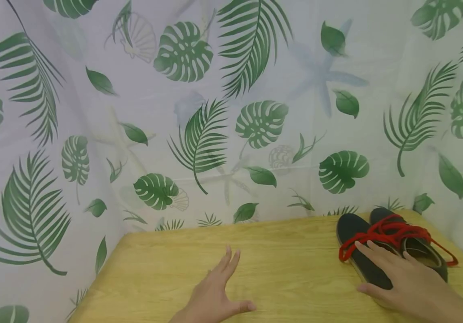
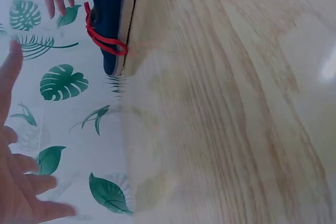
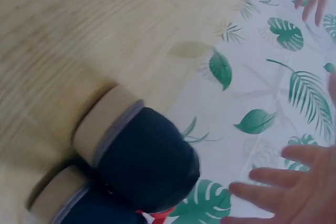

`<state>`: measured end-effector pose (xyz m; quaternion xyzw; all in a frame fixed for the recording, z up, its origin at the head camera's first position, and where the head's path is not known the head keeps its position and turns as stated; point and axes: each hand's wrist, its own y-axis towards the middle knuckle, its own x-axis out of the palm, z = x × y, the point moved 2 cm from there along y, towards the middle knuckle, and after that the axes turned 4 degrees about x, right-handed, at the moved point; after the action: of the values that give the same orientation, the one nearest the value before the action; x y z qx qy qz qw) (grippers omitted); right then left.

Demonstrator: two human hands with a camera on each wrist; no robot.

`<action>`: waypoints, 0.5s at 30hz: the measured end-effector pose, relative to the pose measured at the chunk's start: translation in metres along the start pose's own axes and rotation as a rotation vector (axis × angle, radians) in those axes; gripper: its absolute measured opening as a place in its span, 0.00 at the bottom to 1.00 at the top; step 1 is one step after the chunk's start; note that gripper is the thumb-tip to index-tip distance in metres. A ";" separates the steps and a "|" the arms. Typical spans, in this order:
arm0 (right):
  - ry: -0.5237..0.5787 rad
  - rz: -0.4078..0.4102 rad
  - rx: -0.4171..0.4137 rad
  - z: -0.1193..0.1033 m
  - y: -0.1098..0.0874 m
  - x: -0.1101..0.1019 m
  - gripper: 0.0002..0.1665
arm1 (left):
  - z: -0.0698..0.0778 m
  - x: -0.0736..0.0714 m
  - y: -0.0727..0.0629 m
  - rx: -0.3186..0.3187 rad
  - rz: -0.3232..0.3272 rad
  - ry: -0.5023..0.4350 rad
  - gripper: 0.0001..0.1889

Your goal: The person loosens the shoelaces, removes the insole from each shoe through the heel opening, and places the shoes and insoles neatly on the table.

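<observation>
A pair of dark navy shoes with red laces stands side by side at the right of the wooden tabletop, toes toward the back. The left shoe is partly covered by my right hand in the head view; the right shoe lies just beyond it. In the right wrist view that hand hovers above the shoe heels, fingers spread and apart from them. My left hand is raised over the table's front middle, its fingers extended and thumb out, holding nothing.
The light wooden tabletop meets a white cloth backdrop printed with green leaves, which hangs along the back and both sides. The shoes stand close to the right and back edges of the table.
</observation>
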<state>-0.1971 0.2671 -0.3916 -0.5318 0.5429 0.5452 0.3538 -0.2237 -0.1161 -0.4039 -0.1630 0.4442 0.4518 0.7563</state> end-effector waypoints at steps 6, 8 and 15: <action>0.071 -0.022 0.073 0.002 0.001 -0.008 0.44 | -0.004 -0.002 0.004 -0.147 -0.053 -0.490 0.48; 0.090 -0.043 0.097 0.004 0.003 -0.010 0.44 | -0.005 -0.003 0.006 -0.136 -0.063 -0.542 0.48; 0.260 -0.131 0.176 0.022 0.009 -0.016 0.43 | -0.010 -0.002 0.013 -0.215 -0.119 -0.810 0.43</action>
<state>-0.2068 0.2899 -0.3772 -0.5991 0.5939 0.3980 0.3605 -0.2405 -0.1169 -0.4060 -0.0758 0.0512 0.4787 0.8732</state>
